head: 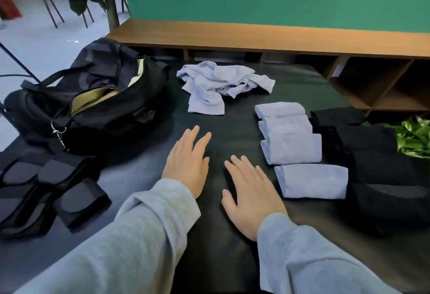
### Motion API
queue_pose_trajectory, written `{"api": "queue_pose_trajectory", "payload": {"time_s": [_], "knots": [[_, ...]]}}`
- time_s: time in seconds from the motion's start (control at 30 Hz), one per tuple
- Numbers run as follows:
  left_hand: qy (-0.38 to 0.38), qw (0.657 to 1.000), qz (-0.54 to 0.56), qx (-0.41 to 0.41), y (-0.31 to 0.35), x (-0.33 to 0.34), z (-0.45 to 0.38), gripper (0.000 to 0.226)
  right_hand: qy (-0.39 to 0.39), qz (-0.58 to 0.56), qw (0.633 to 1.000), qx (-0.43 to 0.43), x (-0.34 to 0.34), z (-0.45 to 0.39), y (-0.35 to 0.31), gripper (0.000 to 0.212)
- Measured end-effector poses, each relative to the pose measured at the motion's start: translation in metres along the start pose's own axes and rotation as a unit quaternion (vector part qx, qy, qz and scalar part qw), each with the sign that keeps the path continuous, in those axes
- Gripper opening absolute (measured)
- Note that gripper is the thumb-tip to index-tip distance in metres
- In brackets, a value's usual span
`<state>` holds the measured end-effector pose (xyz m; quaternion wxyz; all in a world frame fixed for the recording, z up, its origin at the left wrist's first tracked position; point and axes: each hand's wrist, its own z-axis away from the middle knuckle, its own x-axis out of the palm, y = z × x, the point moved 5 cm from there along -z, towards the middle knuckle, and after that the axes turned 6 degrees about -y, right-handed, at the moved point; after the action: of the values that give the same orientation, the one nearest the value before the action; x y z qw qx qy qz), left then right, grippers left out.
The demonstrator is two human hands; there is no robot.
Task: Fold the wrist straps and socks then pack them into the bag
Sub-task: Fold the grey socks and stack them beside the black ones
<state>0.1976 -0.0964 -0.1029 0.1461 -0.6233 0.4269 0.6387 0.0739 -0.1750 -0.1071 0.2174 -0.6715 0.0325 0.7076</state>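
Both my hands lie flat with straight fingers on the dark table (232,112), holding nothing: my left hand (188,163) at centre, my right hand (251,193) just beside it. A loose heap of light blue socks (218,82) lies at the back centre. Several folded light blue socks (293,147) form a column right of my right hand. Folded black socks (372,154) sit in a column further right. Folded black wrist straps (53,186) with grey pads lie at the front left. The black bag (97,105) stands open at the back left, its tan lining showing.
A low wooden shelf unit (279,37) runs behind the table under a green wall. A leafy green plant (414,135) pokes in at the right edge. Chair legs and a plant stem stand at the far left on the pale floor.
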Motion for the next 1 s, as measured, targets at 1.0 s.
{"api": "queue_pose_trajectory", "payload": {"time_s": [1.0], "knots": [[-0.068,0.984,-0.146,0.074,0.017,-0.007,-0.254,0.093,0.024,-0.086,0.99,0.112,-0.01,-0.082,0.024,0.089]]}}
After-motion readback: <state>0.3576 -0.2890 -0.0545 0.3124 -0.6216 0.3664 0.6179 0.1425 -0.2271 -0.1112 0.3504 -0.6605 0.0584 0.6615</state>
